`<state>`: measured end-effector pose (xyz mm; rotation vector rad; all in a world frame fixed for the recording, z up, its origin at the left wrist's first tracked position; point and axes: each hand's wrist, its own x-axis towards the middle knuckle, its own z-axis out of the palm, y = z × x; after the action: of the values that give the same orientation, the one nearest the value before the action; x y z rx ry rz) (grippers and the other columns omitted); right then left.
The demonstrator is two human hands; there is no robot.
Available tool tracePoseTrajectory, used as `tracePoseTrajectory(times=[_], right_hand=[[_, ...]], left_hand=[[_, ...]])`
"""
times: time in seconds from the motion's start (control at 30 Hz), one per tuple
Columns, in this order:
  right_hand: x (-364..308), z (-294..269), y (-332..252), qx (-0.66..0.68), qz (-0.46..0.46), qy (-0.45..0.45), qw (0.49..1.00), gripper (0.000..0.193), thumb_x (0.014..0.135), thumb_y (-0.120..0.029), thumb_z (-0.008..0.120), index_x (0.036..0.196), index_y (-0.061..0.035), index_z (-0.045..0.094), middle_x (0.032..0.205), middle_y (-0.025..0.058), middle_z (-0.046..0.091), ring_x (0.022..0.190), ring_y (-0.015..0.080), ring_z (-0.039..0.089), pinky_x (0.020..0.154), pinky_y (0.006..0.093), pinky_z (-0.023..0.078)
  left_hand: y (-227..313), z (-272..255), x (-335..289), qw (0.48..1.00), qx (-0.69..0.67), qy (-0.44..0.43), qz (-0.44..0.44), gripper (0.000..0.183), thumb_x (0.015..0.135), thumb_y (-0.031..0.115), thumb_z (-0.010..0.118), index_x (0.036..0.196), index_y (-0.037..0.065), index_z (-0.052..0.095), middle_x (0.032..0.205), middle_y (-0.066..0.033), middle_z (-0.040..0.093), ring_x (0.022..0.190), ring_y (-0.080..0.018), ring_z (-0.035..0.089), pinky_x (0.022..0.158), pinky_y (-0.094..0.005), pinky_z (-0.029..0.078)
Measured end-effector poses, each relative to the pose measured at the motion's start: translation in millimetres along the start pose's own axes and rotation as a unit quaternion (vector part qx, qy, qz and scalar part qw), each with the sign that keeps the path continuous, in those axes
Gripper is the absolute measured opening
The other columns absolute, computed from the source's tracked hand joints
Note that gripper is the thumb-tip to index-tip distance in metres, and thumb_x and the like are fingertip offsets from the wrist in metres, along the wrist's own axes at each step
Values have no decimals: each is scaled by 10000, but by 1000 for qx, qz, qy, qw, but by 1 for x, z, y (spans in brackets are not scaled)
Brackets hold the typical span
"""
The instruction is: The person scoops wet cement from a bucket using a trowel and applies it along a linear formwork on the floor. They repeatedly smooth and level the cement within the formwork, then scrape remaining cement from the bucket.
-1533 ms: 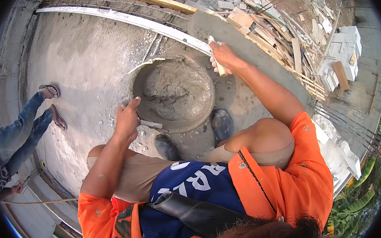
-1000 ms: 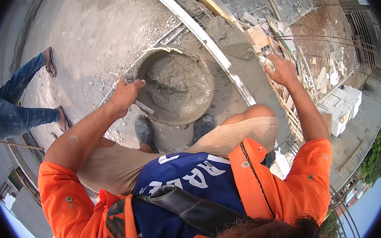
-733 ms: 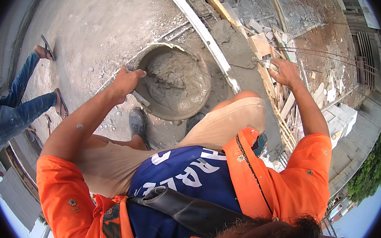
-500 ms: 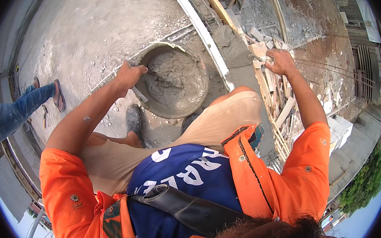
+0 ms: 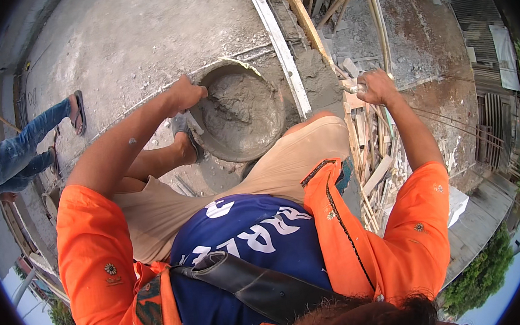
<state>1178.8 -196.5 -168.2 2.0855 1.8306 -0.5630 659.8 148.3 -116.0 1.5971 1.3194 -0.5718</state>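
A round bucket [image 5: 211, 76] of wet grey mortar [image 5: 238, 112] stands in front of my legs. At its left side my left hand [image 5: 186, 96] is closed on the rim, fingers curled over the edge. Away to the right, my right hand [image 5: 377, 87] is wrapped around the short pale handle of a trowel [image 5: 355, 88]; its blade is hard to make out. That hand is above the wall edge, beside a patch of spread wet mortar [image 5: 319, 81].
A long white board [image 5: 281, 45] runs along the mortar strip, with a timber [image 5: 307, 18] beyond it. Broken wood and rubble [image 5: 375, 147] lie lower on the right. At far left a person in jeans [image 5: 29, 141] stands on the concrete floor [image 5: 122, 39].
My left foot has shifted and now shows beside the bucket. Both hands keep their grips, the left one still at the bucket. More of the person at far left is visible.
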Motion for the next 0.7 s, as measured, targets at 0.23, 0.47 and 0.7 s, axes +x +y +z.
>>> tracePoseTrajectory(times=[0.23, 0.47, 0.7], right_hand=[[68, -41, 1, -5, 74, 9, 997, 607, 888, -513, 751, 1349, -124, 818, 1277, 218, 813, 1255, 405, 742, 1139, 540, 531], [113, -67, -25, 54, 176, 12, 983, 570, 926, -530, 709, 1317, -133, 828, 1324, 249, 791, 1254, 440, 743, 1089, 566, 576], [40, -24, -94, 178, 312, -41, 932, 663, 996, -552, 698, 1407, -36, 767, 1382, 291, 757, 1305, 447, 727, 1113, 542, 570]], left_hand=[[22, 5, -18, 1000, 14, 9, -17, 824, 941, 308, 780, 1488, -196, 426, 1259, -311, 672, 1047, -342, 703, 816, -459, 589], [23, 2, -21, 1000, 6, 3, -21, 833, 942, 324, 781, 1498, -182, 422, 1348, -331, 639, 1215, -376, 671, 970, -484, 575], [4, -7, -10, 1000, -6, -17, 0, 790, 957, 292, 778, 1510, -144, 421, 1353, -307, 642, 1188, -369, 687, 963, -485, 589]])
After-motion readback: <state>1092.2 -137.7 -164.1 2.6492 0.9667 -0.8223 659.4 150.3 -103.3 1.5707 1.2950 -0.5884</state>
